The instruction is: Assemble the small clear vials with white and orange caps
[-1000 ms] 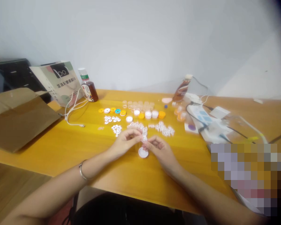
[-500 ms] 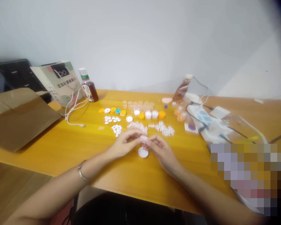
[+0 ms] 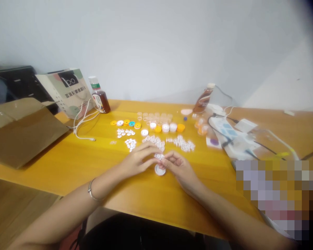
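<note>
Between my hands is a small white openwork piece [image 3: 159,156], its face patterned with little gaps; its exact kind is too blurred to tell. My left hand [image 3: 142,158] is closed on its left and upper edge with thumb and fingers. My right hand [image 3: 181,170] pinches it from the right, the other fingers curled. Just below the fingertips, a shallow round white cap [image 3: 160,170] lies on the table, hollow side up. Behind my hands are a pile of similar white openwork pieces [image 3: 153,140] and a heap of small white parts [image 3: 184,143].
Small white discs [image 3: 130,144], coloured round caps [image 3: 131,123] and clear cups [image 3: 156,116] stand in groups farther back. Bottles [image 3: 101,99] [image 3: 205,99], a paper bag [image 3: 73,90] and a cardboard box [image 3: 26,128] flank them. A power strip [image 3: 226,133] with cables lies right.
The openwork piece has turned a little and shows more of its face. My left thumb and fingers have shifted slightly on it. The cap stays beneath.
</note>
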Available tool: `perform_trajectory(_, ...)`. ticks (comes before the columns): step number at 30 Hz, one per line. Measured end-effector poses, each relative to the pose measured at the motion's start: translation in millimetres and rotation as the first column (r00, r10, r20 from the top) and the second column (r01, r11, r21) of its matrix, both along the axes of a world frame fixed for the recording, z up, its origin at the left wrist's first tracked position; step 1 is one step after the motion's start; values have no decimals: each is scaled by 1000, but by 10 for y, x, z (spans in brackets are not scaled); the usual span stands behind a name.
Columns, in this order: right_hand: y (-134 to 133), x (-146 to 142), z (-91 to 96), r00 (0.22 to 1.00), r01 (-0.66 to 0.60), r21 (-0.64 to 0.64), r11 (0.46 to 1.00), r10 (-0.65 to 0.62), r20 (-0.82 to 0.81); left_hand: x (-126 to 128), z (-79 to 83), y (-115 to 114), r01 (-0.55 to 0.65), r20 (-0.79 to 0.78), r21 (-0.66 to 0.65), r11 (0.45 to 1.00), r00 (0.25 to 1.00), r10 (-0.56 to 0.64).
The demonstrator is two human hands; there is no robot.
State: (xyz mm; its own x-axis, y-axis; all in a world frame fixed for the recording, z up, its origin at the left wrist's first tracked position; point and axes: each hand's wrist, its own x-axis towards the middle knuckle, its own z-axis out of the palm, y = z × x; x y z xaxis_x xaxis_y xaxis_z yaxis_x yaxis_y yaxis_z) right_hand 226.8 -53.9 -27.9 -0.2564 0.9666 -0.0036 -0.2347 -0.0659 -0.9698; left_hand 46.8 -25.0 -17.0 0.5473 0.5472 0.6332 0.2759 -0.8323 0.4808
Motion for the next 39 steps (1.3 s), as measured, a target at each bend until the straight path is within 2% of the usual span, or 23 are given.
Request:
perform_trajectory(7,14,13,-18,1000,-5,16,1000,5,13,30,-22,-2,-3,17,-55,998,1000,4)
perform_trajectory(12,25,16,-13,1000,22,18,1000,-23,21,55,-41,-12,9,73,-192,981,997,5)
perform_trajectory(17,30,4,-2,999,34,22,999,-35,34,83,-35,-25,46,176,-389,920,984,26)
perform_trajectory(23,30,-10,30,995,53,34,998,-56,85,161,-82,-55,40,219,-508,860,972,84)
perform_trajectory(28,53,20,43,983,9,110,994,-29,181,197,-70,-68,80,300,-588,805,946,125)
perform_trajectory(32,53,102,32,916,-22,278,960,-93,390,87,-5,-10,55,269,-559,828,956,119)
perform_trajectory(36,56,158,-35,762,-218,416,883,-112,638,-18,43,16,18,116,-438,899,993,37)
perform_trajectory(39,96,145,-102,714,-281,448,849,-127,688,-12,51,-5,23,18,-367,930,1000,-18)
